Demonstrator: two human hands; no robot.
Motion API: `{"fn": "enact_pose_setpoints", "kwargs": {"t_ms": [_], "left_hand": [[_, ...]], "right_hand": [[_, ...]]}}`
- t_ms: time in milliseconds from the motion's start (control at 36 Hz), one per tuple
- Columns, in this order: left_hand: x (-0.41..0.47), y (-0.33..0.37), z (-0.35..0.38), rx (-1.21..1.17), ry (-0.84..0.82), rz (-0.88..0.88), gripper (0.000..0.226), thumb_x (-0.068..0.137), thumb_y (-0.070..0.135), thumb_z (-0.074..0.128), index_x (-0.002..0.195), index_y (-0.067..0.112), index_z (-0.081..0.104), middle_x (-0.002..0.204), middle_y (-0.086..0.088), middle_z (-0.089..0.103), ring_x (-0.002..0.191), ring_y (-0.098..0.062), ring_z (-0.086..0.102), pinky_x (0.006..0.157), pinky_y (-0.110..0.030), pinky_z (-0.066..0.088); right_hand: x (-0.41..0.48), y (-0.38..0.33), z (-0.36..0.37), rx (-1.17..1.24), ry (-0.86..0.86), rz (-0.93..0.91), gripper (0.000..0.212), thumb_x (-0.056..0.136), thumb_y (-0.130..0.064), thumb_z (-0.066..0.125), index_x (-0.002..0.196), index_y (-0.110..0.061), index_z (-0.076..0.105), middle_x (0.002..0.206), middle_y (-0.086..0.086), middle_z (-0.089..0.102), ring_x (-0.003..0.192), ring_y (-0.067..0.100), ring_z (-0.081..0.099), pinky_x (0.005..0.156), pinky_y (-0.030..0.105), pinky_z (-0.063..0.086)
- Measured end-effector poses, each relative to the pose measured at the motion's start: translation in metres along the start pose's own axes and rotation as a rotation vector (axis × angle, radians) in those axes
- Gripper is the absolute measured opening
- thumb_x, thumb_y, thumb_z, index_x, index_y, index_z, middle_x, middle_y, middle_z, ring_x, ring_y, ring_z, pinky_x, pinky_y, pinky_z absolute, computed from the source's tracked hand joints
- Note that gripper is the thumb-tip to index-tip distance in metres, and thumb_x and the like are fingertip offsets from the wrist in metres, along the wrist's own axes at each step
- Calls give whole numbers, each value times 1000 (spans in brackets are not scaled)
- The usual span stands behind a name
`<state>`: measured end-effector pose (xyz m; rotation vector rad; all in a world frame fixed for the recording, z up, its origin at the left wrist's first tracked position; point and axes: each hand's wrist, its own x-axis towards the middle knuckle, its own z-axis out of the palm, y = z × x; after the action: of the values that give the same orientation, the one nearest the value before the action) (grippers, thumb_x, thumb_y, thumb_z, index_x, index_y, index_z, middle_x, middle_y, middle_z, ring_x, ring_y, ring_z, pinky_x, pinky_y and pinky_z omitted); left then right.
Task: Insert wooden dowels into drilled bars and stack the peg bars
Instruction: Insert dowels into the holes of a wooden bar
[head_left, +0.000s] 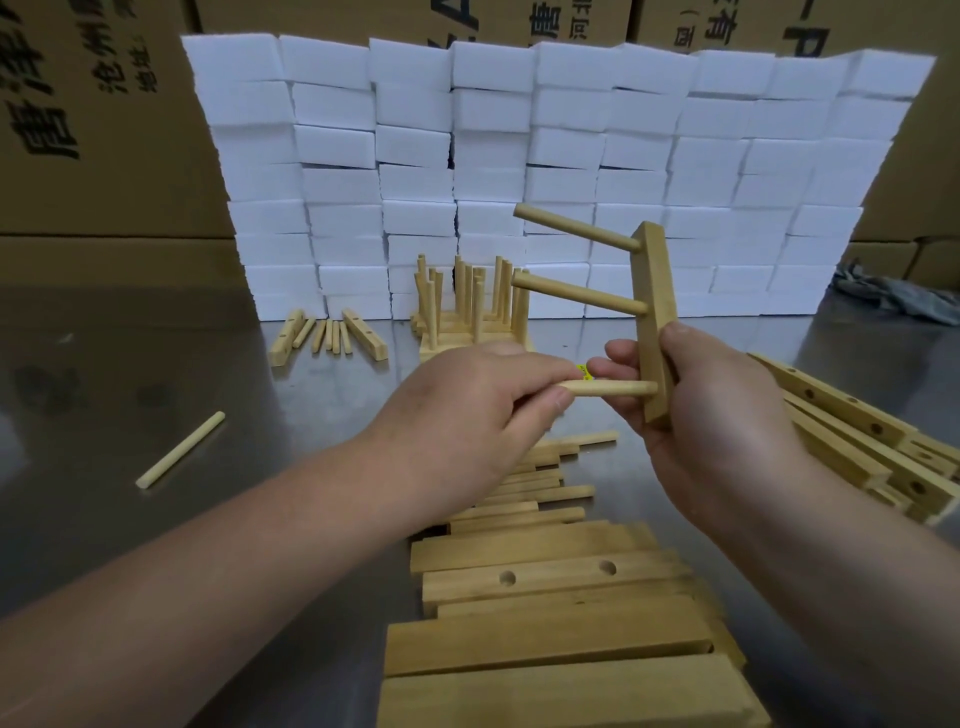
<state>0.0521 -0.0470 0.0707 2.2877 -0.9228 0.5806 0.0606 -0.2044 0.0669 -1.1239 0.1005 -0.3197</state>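
Cardboard cartons (104, 156) filled the back of my feed. In front of them a wall of white foam blocks (571, 156) ran along the far edge of the steel table (156, 364).

A heap of drilled bars (545, 639) lay at the near edge, directly under the wrists. A second heap (852, 447) lay along the right edge. Between the near heap and the hands lay spare dowels (540, 488), partly hidden by the left forearm.

The peg-bar stack (470, 312) stood at the foot of the foam, pegs upright, just beyond the hands. Left of it lay a small cluster of bars and dowels (327, 338). A grey cloth (893, 296) sat crumpled at the far right corner.

The left half of the surface was bare steel, with only one loose dowel (179, 451) on it, well apart from everything else. That was the widest room I saw.

The right hand (717, 410) was curled round the lower end of the held bar (655, 291). It held the bar nearly upright above the table's middle, and two pegs stood out of it leftward. The left hand (467, 410) pinched a third dowel (613, 387) between thumb and fingers, level, its tip at the bar's lowest hole.
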Motion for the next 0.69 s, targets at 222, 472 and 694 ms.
{"fn": "enact_pose_setpoints", "kwargs": {"t_ms": [222,472,694], "left_hand": [[1,2,-6,113,-27,103,32,88,31,45,111,27,66,71,14,52,67,-6,47,58,-20,39],[1,5,-7,88,-30,118,32,88,31,45,111,25,67,67,31,39,69,13,44,61,-8,34],[-3,6,0,-4,-75,-79,32,85,44,37,77,28,63,54,13,48,67,-4,49,51,-19,33]], "right_hand": [[-10,1,-2,-136,-84,-88,30,98,-18,37,84,-6,60,67,8,67,66,16,69,52,19,52],[-20,2,-1,-236,-137,-201,37,99,-21,34,73,-12,58,57,1,65,59,11,65,54,18,49],[-24,7,1,-301,-102,-269,33,100,-23,33,76,-20,55,60,-8,62,68,14,68,68,30,50]]}}
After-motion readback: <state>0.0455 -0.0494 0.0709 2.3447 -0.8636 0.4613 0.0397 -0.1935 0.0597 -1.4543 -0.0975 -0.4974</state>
